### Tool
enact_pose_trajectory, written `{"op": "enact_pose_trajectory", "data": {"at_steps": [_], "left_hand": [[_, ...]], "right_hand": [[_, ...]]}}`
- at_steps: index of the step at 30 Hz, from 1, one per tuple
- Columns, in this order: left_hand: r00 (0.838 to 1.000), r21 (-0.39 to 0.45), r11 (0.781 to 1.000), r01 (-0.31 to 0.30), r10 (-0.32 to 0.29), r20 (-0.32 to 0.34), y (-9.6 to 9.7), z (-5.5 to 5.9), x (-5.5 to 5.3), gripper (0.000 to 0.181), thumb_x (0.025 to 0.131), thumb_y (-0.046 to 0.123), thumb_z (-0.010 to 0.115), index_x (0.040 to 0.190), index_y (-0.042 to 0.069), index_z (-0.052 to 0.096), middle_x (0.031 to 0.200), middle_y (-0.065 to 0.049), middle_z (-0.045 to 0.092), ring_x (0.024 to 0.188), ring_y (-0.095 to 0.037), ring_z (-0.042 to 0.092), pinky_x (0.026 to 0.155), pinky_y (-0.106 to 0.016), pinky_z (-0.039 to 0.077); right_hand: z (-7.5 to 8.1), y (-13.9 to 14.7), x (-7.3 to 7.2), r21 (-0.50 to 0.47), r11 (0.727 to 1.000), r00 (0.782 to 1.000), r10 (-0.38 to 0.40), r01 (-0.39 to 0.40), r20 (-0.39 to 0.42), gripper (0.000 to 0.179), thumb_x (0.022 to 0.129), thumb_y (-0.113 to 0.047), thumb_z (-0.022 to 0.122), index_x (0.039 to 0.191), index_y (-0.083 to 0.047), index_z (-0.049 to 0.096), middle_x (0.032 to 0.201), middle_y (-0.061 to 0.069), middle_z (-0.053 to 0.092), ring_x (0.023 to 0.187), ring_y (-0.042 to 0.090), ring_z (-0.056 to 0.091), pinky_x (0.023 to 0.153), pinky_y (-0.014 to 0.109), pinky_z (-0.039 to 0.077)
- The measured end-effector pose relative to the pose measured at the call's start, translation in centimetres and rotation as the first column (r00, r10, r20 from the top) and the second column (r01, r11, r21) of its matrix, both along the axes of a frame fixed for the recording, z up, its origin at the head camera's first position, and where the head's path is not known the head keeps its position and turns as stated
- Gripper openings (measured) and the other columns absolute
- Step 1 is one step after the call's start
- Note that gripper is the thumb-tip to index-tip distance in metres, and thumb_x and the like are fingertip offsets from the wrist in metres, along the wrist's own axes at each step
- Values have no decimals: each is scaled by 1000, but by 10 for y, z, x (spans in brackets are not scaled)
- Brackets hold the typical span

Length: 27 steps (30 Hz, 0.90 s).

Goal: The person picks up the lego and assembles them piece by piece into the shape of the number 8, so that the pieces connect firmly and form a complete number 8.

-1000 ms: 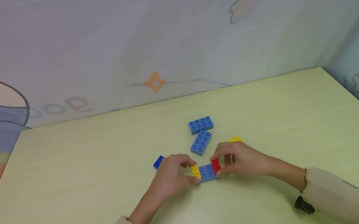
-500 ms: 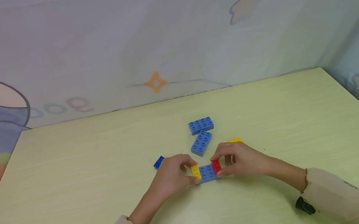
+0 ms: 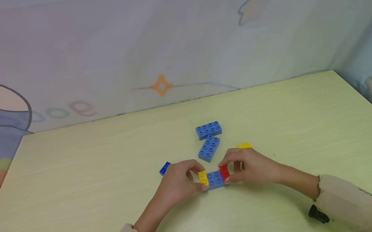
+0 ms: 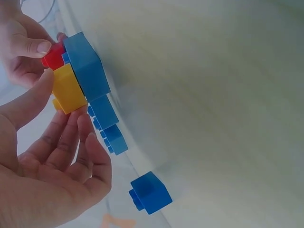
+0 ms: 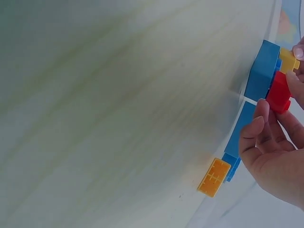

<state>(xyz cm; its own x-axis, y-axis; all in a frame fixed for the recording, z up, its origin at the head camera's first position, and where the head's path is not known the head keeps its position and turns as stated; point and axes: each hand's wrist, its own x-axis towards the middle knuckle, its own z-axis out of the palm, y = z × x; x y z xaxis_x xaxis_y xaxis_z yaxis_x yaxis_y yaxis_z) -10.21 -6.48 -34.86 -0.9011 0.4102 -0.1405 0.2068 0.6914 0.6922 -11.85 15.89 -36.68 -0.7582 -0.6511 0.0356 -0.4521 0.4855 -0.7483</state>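
Observation:
My left hand (image 3: 182, 179) pinches a small yellow brick (image 3: 203, 178) between thumb and fingers, on the left end of a light-blue building brick (image 3: 214, 178). At that brick's right end my right hand (image 3: 250, 165) pinches a small red brick (image 3: 224, 172). Studs show on the blue brick between the two. In the left wrist view the yellow brick (image 4: 70, 89) sits on the stud side of the blue brick (image 4: 88, 66). The right wrist view shows the red brick (image 5: 279, 92) between thumb and fingers, against the same blue brick (image 5: 262, 71).
Two more light-blue bricks, one angled (image 3: 208, 148) and one behind it (image 3: 209, 129), lie beyond the hands. A darker blue brick (image 3: 165, 168) is partly hidden by the left hand. A yellow brick (image 3: 244, 145) lies behind the right hand, tipped over in the right wrist view.

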Motion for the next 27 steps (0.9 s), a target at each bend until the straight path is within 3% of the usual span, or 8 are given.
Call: {"op": "enact_pose_trajectory", "data": {"at_steps": [9, 16, 27], "left_hand": [[1000, 14, 1000, 1, -1, 7, -1, -2, -1, 27, 72, 13, 78, 96, 7, 66, 87, 0, 62, 75, -16, 49, 62, -26, 43], [1000, 9, 1000, 6, -6, -4, -1, -1, 0, 27, 71, 13, 78, 95, 7, 67, 88, 0, 62, 74, -15, 49, 62, -26, 42], [1000, 0, 1000, 7, -7, 27, -1, 2, -1, 26, 73, 13, 77, 96, 8, 66, 88, 0, 62, 75, -16, 49, 63, -27, 42]], "right_hand": [[2, 1, -2, 20, 1000, 999, 13, -14, 35, 30, 78, -18, 73, 103, -4, 65, 86, -5, 58, 69, 10, 51, 62, 23, 45], [10, 6, -14, 6, 999, 995, 32, -33, 99, 26, 84, -14, 66, 107, -1, 64, 94, 1, 63, 73, 13, 54, 65, 26, 47], [23, 12, -42, 77, 995, 998, -59, 60, -19, 25, 84, -5, 65, 107, 3, 62, 98, 11, 64, 78, 18, 52, 62, 26, 46]]}}
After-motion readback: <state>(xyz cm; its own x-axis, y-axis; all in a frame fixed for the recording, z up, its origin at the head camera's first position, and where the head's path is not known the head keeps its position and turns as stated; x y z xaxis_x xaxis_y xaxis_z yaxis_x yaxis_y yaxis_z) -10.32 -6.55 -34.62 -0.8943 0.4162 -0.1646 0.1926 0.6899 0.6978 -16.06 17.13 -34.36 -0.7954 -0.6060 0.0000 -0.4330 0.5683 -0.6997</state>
